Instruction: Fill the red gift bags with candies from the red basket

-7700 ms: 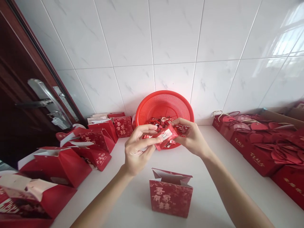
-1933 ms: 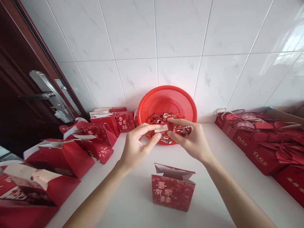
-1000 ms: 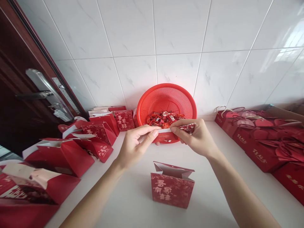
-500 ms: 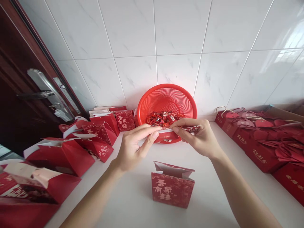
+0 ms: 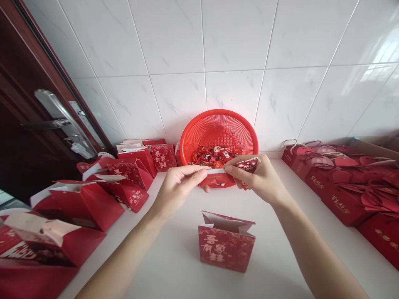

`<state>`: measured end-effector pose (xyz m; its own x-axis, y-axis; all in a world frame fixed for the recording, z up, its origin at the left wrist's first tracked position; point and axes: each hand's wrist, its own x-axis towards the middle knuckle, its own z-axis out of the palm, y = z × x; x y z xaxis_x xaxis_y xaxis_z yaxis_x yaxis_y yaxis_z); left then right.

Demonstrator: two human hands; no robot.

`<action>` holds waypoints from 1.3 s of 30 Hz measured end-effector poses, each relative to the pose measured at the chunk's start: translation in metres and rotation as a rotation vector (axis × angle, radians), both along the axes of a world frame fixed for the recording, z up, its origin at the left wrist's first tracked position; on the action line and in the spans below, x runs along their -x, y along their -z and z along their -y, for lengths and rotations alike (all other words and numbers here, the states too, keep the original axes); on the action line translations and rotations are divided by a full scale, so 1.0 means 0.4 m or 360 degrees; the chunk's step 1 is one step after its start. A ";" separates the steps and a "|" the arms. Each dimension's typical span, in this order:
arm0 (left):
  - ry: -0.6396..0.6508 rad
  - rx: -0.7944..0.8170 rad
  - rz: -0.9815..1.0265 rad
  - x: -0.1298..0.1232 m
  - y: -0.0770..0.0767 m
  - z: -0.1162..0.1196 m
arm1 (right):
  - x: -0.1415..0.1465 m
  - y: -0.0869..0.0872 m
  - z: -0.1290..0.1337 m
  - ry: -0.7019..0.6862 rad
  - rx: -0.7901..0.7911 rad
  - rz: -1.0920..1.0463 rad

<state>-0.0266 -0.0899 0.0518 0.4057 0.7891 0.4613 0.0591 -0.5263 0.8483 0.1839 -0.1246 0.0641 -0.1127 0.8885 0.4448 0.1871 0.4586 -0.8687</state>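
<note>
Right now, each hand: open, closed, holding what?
Left hand: closed, pinching the left end of the white-striped packet.
Right hand: closed, pinching that packet's right end, also holding a patterned red packet.

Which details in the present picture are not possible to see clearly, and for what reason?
All in the head view:
Ends of the white-striped packet: covered by the left hand and right hand.
Bottom inside the standing paper bag: hidden by its front.
Most printing on the wrapped pieces in the basket: too small.
Nearest left box: cut off by picture edges.
</note>
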 end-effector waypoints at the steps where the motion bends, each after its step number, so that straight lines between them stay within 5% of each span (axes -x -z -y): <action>1: 0.0010 0.0019 -0.0003 0.001 0.002 -0.002 | -0.001 -0.001 0.000 -0.0012 0.0012 0.0001; 17: 0.0085 0.0339 0.0159 0.002 0.005 0.002 | -0.005 0.002 -0.006 -0.0081 0.0104 -0.0175; 28: -0.0102 -0.0745 0.0174 -0.005 0.019 0.007 | -0.011 0.007 -0.005 -0.0278 0.0116 -0.0390; 39: -0.0054 -0.0656 0.0249 -0.005 0.017 0.007 | -0.009 0.007 -0.007 -0.0295 0.0150 -0.0348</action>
<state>-0.0246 -0.0925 0.0451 0.2830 0.5381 0.7939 -0.0299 -0.8224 0.5681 0.1877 -0.1219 0.0613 -0.1872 0.9002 0.3932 -0.0886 0.3831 -0.9194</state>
